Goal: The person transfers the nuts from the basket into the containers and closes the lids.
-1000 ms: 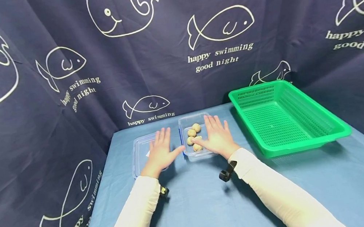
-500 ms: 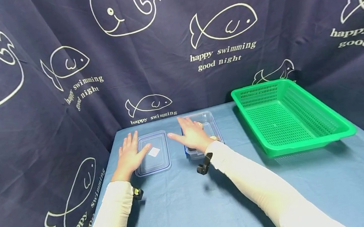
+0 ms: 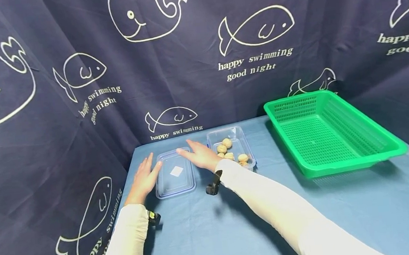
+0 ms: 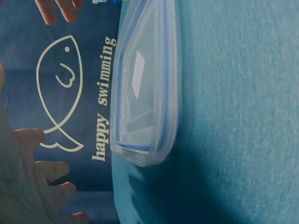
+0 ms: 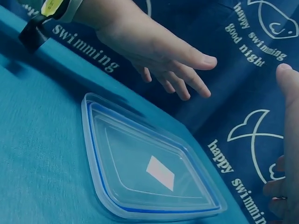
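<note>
A clear plastic lid [image 3: 176, 183] with a blue seal and a white diamond-shaped sticker [image 5: 160, 173] lies flat on the blue cloth. My left hand [image 3: 144, 181] hovers at the lid's left edge, thumb and fingers spread; in the right wrist view this hand [image 5: 159, 51] is in the air, apart from the lid. On the other side, my right hand [image 3: 201, 156] is held between the lid and the clear box, fingers extended and holding nothing. Several walnuts [image 3: 227, 143] sit inside the clear plastic box [image 3: 235, 132], whose near left part is hidden by my right hand and sleeve.
A green perforated basket [image 3: 355, 161] stands on the right of the blue-covered table [image 3: 192, 235]. Dark blue curtains [image 3: 200, 78] with white fish drawings rise behind and to the left of the table.
Both hands have shifted left. My left hand went from over the lid to its left side, and my right hand crossed over the walnut box to the lid's right side.
</note>
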`<state>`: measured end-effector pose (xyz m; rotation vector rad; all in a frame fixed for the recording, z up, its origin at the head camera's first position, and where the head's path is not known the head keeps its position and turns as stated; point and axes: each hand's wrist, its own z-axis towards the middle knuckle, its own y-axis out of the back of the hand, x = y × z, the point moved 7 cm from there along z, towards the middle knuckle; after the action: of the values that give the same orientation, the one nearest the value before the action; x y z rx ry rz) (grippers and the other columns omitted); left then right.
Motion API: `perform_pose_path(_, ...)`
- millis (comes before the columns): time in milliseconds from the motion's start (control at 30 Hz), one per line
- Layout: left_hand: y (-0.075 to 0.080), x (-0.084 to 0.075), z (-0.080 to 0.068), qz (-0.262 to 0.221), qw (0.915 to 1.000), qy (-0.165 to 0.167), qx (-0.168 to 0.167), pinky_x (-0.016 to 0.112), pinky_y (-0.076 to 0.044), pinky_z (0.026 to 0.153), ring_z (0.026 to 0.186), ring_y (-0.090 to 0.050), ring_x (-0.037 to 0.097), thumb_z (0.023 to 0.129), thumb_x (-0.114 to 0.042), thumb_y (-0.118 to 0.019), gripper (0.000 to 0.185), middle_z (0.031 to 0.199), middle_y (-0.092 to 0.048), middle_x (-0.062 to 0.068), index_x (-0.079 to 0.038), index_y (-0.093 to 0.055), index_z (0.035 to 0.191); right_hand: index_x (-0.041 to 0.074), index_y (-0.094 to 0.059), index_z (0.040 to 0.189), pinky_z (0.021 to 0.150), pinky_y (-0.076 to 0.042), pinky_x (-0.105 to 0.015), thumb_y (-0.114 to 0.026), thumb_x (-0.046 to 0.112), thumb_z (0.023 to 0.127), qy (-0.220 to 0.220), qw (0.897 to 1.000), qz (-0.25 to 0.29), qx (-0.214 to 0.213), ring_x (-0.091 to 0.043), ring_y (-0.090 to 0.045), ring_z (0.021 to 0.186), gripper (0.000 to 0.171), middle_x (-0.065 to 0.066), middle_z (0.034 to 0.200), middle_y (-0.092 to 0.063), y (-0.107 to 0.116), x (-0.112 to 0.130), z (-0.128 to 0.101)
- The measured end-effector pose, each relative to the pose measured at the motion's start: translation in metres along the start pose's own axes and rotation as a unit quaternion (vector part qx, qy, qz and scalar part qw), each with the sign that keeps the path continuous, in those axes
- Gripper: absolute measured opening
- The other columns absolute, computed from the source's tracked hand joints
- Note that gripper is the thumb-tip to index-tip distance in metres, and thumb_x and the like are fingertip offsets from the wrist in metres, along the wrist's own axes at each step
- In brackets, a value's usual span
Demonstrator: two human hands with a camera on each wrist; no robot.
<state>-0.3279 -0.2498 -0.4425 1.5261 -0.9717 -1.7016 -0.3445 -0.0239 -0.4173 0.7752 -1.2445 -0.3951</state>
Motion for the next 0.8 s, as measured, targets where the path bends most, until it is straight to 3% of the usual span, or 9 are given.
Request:
perform_pose_path(467, -0.013, 0.023, 0.001, 0.009, 0.9993, 0.035, 0.011, 0.066, -0.012, 0.117, 0.151, -0.012, 0.049, 0.099, -0.074, -0.021, 0.094, 0.165, -0.017, 0.027, -0.004, -0.014, 0.162, -0.003, -0.028, 0.157, 0.119, -0.029, -0.042, -0.033, 0.077, 0.095, -0.048, 0.998, -0.027, 0.037, -0.032, -0.035, 0.147, 0.102, -0.02, 0.158, -0.039, -0.04, -0.002, 0.011)
perform_pose_path(600, -0.016, 0.025, -0.003, -0.04, 0.9972, 0.054, 0.034, 0.06, -0.012, 0.12, 0.152, -0.013, 0.044, 0.099, -0.074, -0.023, 0.093, 0.167, -0.015, 0.021, -0.008, -0.01, 0.163, -0.003, -0.023, 0.158, 0.118, -0.03, -0.043, -0.033, 0.078, 0.094, -0.074, 0.996, 0.001, 0.045, -0.034, -0.036, 0.146, 0.105, -0.022, 0.158, -0.037, -0.046, -0.007, 0.01)
perform_pose_path(800, -0.024, 0.032, -0.007, -0.127, 0.9842, 0.105, 0.064, 0.055, -0.01, 0.122, 0.154, -0.011, 0.037, 0.097, -0.077, -0.023, 0.093, 0.17, -0.007, 0.011, -0.015, -0.004, 0.164, -0.006, -0.021, 0.158, 0.116, -0.033, -0.045, -0.035, 0.077, 0.095, -0.094, 0.994, 0.019, 0.049, -0.037, -0.041, 0.143, 0.105, -0.024, 0.157, -0.038, -0.051, -0.01, 0.01)
